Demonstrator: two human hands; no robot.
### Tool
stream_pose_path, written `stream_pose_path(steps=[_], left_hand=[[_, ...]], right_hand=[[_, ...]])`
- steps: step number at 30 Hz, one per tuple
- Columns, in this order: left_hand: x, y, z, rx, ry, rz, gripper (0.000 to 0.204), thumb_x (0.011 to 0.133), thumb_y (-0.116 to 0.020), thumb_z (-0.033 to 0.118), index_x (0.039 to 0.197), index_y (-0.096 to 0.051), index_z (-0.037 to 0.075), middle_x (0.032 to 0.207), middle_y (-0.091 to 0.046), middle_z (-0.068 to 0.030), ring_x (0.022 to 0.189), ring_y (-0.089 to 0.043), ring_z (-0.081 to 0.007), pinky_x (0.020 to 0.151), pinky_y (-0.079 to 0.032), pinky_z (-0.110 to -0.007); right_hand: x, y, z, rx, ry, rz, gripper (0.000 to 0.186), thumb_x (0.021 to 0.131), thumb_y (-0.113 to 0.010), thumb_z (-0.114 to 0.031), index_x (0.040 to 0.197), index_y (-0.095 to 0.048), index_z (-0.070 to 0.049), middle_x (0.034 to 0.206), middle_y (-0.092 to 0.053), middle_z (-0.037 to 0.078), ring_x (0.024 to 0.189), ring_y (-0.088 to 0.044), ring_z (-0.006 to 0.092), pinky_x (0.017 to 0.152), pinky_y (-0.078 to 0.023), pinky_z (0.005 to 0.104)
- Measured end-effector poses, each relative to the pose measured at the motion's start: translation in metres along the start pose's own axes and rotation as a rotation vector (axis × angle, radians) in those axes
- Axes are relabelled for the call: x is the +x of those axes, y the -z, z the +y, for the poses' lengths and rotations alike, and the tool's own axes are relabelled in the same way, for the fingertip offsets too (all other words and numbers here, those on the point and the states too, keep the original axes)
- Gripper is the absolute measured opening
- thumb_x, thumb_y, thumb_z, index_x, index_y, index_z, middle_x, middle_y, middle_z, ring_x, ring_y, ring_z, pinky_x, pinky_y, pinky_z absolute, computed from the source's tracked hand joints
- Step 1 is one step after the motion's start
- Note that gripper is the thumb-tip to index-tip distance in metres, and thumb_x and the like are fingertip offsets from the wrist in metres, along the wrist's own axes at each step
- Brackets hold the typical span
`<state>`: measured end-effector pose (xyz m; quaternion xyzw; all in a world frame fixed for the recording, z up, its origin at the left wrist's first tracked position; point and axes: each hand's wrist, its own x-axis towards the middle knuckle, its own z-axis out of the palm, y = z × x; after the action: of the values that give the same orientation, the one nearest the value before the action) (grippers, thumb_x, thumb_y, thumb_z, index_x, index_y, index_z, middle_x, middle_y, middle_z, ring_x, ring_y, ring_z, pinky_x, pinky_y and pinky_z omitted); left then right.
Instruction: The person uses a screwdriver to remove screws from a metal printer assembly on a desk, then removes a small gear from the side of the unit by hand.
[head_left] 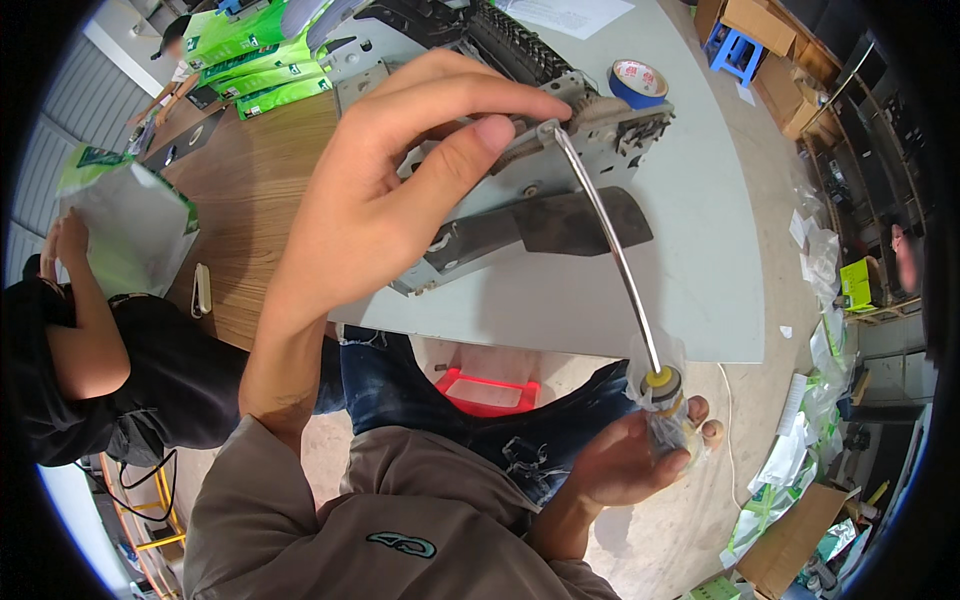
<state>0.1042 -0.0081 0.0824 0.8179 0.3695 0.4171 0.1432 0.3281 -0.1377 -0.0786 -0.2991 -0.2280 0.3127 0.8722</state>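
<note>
My right hand [625, 455] is wrapped round the handle of a screwdriver [613, 240], whose grip is covered in clear plastic. The long steel shaft slants up to the left, its tip touching a small grey metal part on a machine frame [535, 188]. Over that frame reaches my left hand [390, 190], thumb and index finger bent round its upper edge close to the tip. The other left fingers are mostly hidden. The frame is a metal assembly with gears and a long black ribbed part behind it; a dark curved panel [585, 220] runs along its near side.
Blue tape [638, 84] lies right of the frame on the grey table [700, 260]. Green packages [240, 60] are stacked at back left. A co-worker [90, 350] at left holds a green and white bag [135, 225]. A red stool [490, 392] stands below the table edge.
</note>
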Motion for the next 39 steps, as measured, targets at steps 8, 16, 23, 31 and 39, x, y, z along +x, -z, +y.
stream_pose_path(steps=[8,16,23,31,39], left_hand=[[-0.002,-0.011,0.003,0.052,-0.009,0.104,0.025,0.084,-0.073,0.003,0.110,-0.074,0.002,0.110,-0.066,-0.0104,0.097,-0.062,-0.0211,0.085,-0.049,-0.031],[0.000,-0.016,0.011,0.227,-0.119,0.195,0.033,0.077,-0.078,-0.006,0.108,-0.071,0.002,0.104,-0.064,-0.0103,0.092,-0.065,-0.0260,0.079,-0.054,-0.034],[0.003,-0.020,0.019,0.260,-0.041,0.190,0.032,0.073,-0.082,-0.003,0.103,-0.073,0.002,0.099,-0.065,-0.0086,0.087,-0.065,-0.0239,0.076,-0.053,-0.033],[0.003,-0.020,0.017,0.237,-0.012,0.214,0.032,0.073,-0.082,-0.003,0.103,-0.074,0.003,0.096,-0.065,-0.0074,0.086,-0.064,-0.0202,0.074,-0.051,-0.031],[0.002,-0.022,0.016,0.269,-0.042,0.225,0.033,0.072,-0.082,-0.005,0.103,-0.074,0.003,0.096,-0.065,-0.0078,0.085,-0.065,-0.0210,0.073,-0.052,-0.031]], right_hand=[[0.003,0.001,0.007,0.016,-0.002,-0.043,0.051,0.094,-0.069,-0.037,0.124,-0.037,-0.012,0.112,-0.044,0.008,0.111,-0.051,0.0178,0.088,-0.052,0.0263],[-0.004,0.000,0.015,0.147,-0.157,-0.042,0.044,0.105,-0.050,-0.034,0.137,-0.040,-0.005,0.131,-0.052,0.015,0.131,-0.045,0.0274,0.115,-0.029,0.0431],[-0.007,0.005,0.010,0.163,-0.162,-0.061,0.046,0.106,-0.047,-0.034,0.141,-0.038,-0.004,0.133,-0.052,0.015,0.129,-0.047,0.0280,0.113,-0.032,0.0432],[-0.005,0.019,-0.002,0.099,0.004,-0.239,0.052,0.105,-0.051,-0.034,0.144,-0.032,-0.006,0.134,-0.050,0.012,0.124,-0.049,0.0259,0.107,-0.038,0.0375],[-0.003,0.009,-0.002,0.132,-0.060,-0.183,0.058,0.102,-0.057,-0.035,0.145,-0.030,-0.007,0.130,-0.049,0.011,0.124,-0.051,0.0260,0.108,-0.040,0.0398]])
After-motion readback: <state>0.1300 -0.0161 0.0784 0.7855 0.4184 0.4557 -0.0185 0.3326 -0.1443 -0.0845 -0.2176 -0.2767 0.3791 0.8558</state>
